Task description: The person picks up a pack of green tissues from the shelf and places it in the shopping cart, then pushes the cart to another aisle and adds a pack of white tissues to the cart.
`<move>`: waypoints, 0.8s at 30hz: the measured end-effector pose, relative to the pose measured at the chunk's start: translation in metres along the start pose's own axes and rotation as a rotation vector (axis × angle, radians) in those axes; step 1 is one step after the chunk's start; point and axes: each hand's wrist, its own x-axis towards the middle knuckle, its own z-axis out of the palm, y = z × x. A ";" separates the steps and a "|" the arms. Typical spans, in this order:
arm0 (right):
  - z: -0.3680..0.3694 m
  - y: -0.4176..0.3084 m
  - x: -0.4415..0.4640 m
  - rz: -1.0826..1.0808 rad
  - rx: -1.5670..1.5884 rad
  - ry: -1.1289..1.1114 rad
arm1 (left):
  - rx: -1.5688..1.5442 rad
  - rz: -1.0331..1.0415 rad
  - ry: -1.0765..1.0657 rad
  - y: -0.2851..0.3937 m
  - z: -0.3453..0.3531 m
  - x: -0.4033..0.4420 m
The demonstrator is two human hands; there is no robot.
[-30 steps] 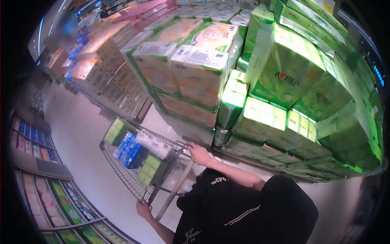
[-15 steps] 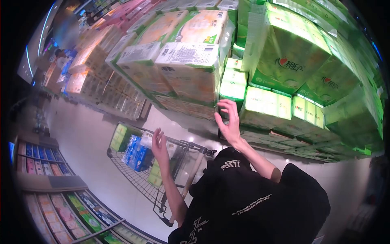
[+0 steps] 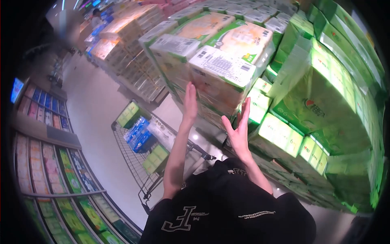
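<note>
I have my left hand (image 3: 190, 105) open, fingers extended, and my right hand (image 3: 239, 132) open, thumb spread; the pack (image 3: 217, 87) is just ahead, contact unclear. The cart (image 3: 133, 162) stands left of my left hand.

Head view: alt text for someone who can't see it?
Open bare left hand and open bare right hand flank a large plastic-wrapped beige-and-green pack; contact unclear. Below left, a grey wire shopping cart holds green, blue and white packs; stacked green packs stand at right.
</note>
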 end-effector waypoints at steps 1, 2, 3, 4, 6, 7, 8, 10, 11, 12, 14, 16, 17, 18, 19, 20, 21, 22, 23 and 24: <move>0.001 0.004 0.000 -0.006 0.033 -0.040 | -0.004 -0.040 -0.028 0.001 0.001 0.003; -0.001 0.014 0.002 -0.079 -0.100 -0.088 | -0.013 -0.080 -0.057 0.002 0.001 0.007; -0.002 0.012 0.003 -0.060 -0.089 -0.107 | -0.065 -0.089 -0.047 0.011 0.006 0.005; -0.003 0.009 0.002 -0.037 -0.082 -0.124 | -0.118 -0.099 -0.041 0.016 0.010 0.003; -0.003 0.014 0.002 -0.023 -0.087 -0.135 | -0.095 -0.059 0.025 0.007 0.014 0.009; -0.004 0.013 0.002 -0.020 -0.078 -0.146 | -0.065 -0.017 0.028 0.006 0.015 0.011; -0.005 0.011 0.002 -0.020 -0.070 -0.152 | -0.075 -0.011 0.072 0.005 0.015 0.010; -0.008 0.014 0.002 -0.040 -0.014 -0.180 | -0.122 -0.067 0.028 0.016 0.019 0.004; -0.010 0.014 0.001 -0.038 0.008 -0.200 | -0.109 -0.092 0.086 0.020 0.024 0.001; -0.013 0.010 0.001 -0.023 0.018 -0.216 | -0.115 -0.070 0.132 0.027 0.026 -0.002; -0.017 0.007 -0.003 -0.029 0.022 -0.249 | -0.116 0.023 0.117 0.040 0.028 -0.010; -0.022 -0.002 -0.011 -0.057 0.027 -0.269 | -0.161 0.075 0.128 0.048 0.027 -0.019; -0.029 -0.004 -0.015 -0.066 0.041 -0.289 | -0.122 0.032 0.182 0.053 0.026 -0.032; -0.036 -0.004 -0.019 -0.072 0.056 -0.306 | -0.112 0.033 0.216 0.055 0.022 -0.044; -0.043 -0.004 -0.025 -0.091 0.071 -0.310 | -0.209 0.069 0.156 0.053 0.017 -0.056; -0.050 -0.003 -0.034 -0.098 0.084 -0.308 | -0.305 0.096 0.091 0.051 0.015 -0.069; -0.055 0.001 -0.041 -0.134 0.114 -0.331 | -0.361 0.184 0.177 0.051 0.015 -0.080; -0.056 0.000 -0.046 -0.214 0.137 -0.370 | -0.394 0.156 0.155 0.068 0.012 -0.098; -0.058 0.003 -0.053 -0.279 0.130 -0.386 | -0.401 0.216 0.189 0.068 0.010 -0.108; -0.060 0.006 -0.059 -0.350 0.124 -0.397 | -0.406 0.281 0.217 0.067 0.007 -0.117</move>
